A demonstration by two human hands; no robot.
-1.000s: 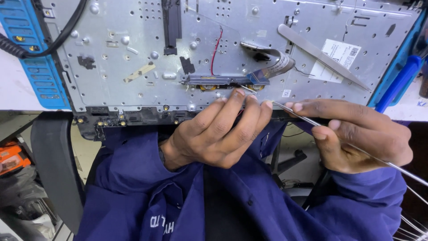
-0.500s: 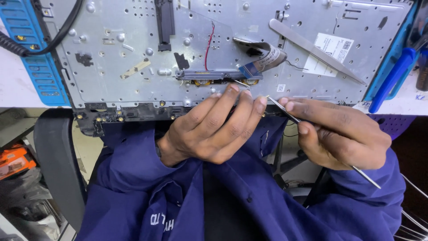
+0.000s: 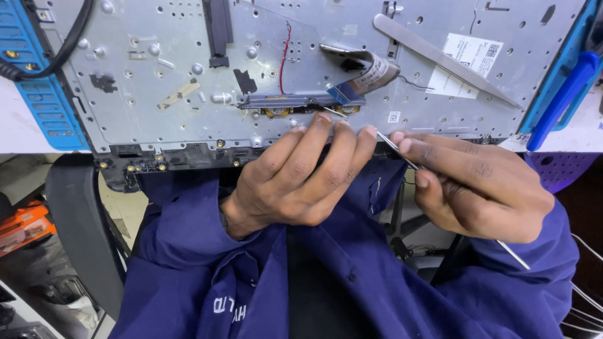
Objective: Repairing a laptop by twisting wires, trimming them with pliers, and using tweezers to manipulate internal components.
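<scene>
A grey perforated metal chassis plate (image 3: 157, 119) lies across the bench edge in front of me. My left hand (image 3: 301, 179) rests its fingertips on the plate's near edge, just below a dark connector strip (image 3: 282, 100) with a flat ribbon cable (image 3: 367, 75) and a red wire (image 3: 284, 56). My right hand (image 3: 477, 188) pinches a thin metal rod (image 3: 402, 154) whose tip (image 3: 333, 112) reaches the connector strip; its other end sticks out past my palm.
A flat metal spudger (image 3: 440, 59) lies on the plate beside a white label (image 3: 468, 56). A blue-handled tool (image 3: 562, 100) sits at the right, a blue mat (image 3: 38, 94) with a black cable at the left. A chair armrest (image 3: 81, 232) and orange object (image 3: 25, 226) lie below.
The view has shifted so the plate sits lower in frame. My right hand has slid the rod leftward, bringing its tip to the connector strip. My left hand keeps its place at the edge.
</scene>
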